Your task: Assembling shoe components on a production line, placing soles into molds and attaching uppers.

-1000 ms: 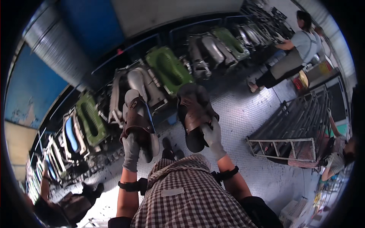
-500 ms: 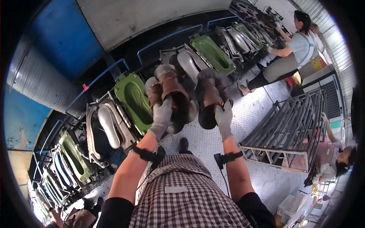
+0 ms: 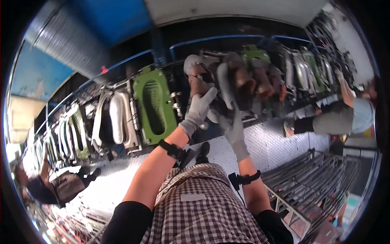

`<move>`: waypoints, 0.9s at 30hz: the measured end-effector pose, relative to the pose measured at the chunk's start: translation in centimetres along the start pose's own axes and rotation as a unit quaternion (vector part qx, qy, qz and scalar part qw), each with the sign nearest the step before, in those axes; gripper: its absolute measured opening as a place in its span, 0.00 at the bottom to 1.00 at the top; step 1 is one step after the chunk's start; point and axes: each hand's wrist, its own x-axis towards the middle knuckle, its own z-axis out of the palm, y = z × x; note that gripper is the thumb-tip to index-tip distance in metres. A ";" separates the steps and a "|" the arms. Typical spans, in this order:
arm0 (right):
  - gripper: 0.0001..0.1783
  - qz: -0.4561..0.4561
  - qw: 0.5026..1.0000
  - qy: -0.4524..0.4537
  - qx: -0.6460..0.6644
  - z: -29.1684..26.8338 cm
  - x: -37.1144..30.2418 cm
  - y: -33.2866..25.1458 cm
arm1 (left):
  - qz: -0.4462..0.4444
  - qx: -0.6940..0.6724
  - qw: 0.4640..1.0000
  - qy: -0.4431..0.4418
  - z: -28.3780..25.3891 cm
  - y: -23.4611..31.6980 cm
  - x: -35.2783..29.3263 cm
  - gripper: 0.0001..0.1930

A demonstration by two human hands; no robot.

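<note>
My left hand [image 3: 199, 109], in a pale grey work glove, is closed on a brown shoe [image 3: 199, 84] with a grey, rounded toe that points away from me. Close beside it, my gloved right hand [image 3: 234, 131] grips more dark brown shoes [image 3: 244, 81]. These are smeared by motion, so how many it holds I cannot tell. Both hands and the shoes are in front of a row of shoe moulds. Left of my left hand lies an open green mould [image 3: 155, 106] with a foot-shaped hollow. Part of another green mould [image 3: 256, 53] shows behind the shoes.
Silver metal lasts [image 3: 116, 118] and more moulds line the row, with a blue rail [image 3: 219, 38] behind. At the lower right stands a metal rack [image 3: 300, 179]. One person [image 3: 337, 116] works at the right, another [image 3: 36, 183] at the far left.
The view has swung, shifting the row and the worker on the right. My hands have come closer together, bringing the shoes over the moulds. A person on the left shows more fully.
</note>
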 end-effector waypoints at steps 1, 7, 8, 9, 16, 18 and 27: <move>0.21 0.186 0.952 -0.139 0.201 0.6 0.1 -3.0 | -0.030 -0.035 0.999 -0.005 -1.8 0.9 -1.5 0.18; 0.22 0.261 0.853 -0.229 0.388 7.0 -2.5 -7.0 | -0.055 0.043 0.993 -0.095 -14.2 8.9 -11.3 0.24; 0.22 0.159 0.903 -0.222 0.332 9.0 -3.4 -7.6 | 0.006 0.016 1.000 -0.011 -23.0 4.9 -11.7 0.26; 0.21 0.337 0.813 -0.259 0.398 8.9 -3.1 -10.2 | -0.004 0.204 0.969 0.143 -23.5 9.0 -12.2 0.25; 0.26 0.394 0.740 -0.274 0.472 16.9 -4.4 -24.8 | -0.074 0.048 0.988 0.126 -44.4 7.7 -7.1 0.35; 0.25 0.377 0.776 -0.217 0.456 20.0 -4.6 -27.1 | -0.088 -0.003 0.992 0.086 -44.9 6.6 -6.6 0.34; 0.24 -0.143 0.938 -0.309 0.061 27.9 -7.9 -31.5 | 0.139 0.211 0.964 0.084 -45.4 6.4 -12.0 0.34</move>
